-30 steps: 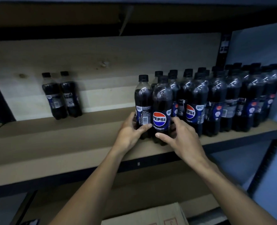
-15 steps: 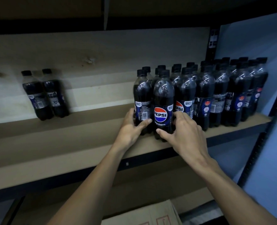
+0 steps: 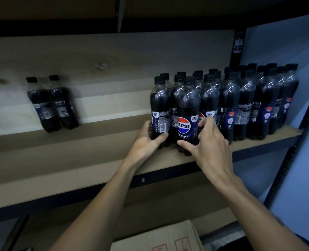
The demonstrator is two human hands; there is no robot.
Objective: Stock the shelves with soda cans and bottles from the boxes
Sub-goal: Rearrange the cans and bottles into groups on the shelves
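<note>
Bottles stood upright under both hands, two of them touching side by side near the front edge of the shelf [image 3: 77,160]. The left hand [image 3: 146,140] gripped the barcode bottle [image 3: 160,109] low down, thumb across its front and fingers curled behind. The right hand [image 3: 209,144] held the logo bottle [image 3: 187,113] likewise, thumb at its foot, fingers wrapped round its right flank. Both bottles lay straight ahead of the hands, long axes vertical, with the left hand on the open side. Just behind and to the right, the block of bottles [image 3: 249,102] filled the shelf to its right end, touching the held two. The coming move was probably a short push back and rightward, squaring them into the rows. Well apart to the left, a pair of bottles [image 3: 52,104] stood near the back panel. A cardboard box [image 3: 159,240] showed below.
</note>
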